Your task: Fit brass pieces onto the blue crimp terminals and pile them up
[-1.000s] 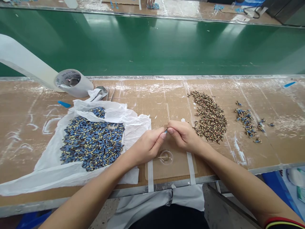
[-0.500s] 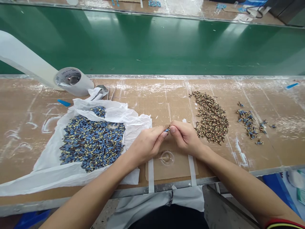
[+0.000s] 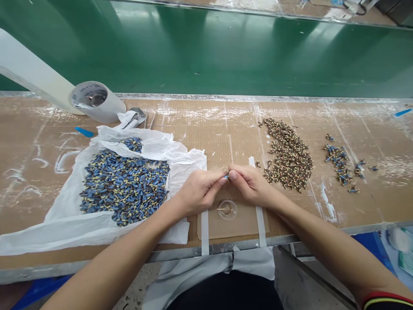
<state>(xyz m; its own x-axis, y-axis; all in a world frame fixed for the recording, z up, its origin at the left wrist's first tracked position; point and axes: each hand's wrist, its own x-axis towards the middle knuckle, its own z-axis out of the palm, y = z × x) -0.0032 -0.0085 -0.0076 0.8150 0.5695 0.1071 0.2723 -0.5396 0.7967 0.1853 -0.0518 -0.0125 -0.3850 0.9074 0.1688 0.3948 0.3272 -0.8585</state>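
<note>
tape roll point(image 3: 97, 101) behind — parts heap point(image 3: 124, 187) on plastic sheet point(image 3: 64, 230) — second heap point(image 3: 290, 157) right

Tiny blue part point(image 3: 226, 176), held between left hand point(image 3: 199, 192) and right hand point(image 3: 250, 185).

Both forearms point(image 3: 119, 258) were extended over the table point(image 3: 355, 206) from its near edge, and the left hand point(image 3: 198, 191) and right hand point(image 3: 250, 185) were held close together above it, wrists turned inward, the fingers point(image 3: 222, 181) of each pinched closed, tips nearly touching.
</note>
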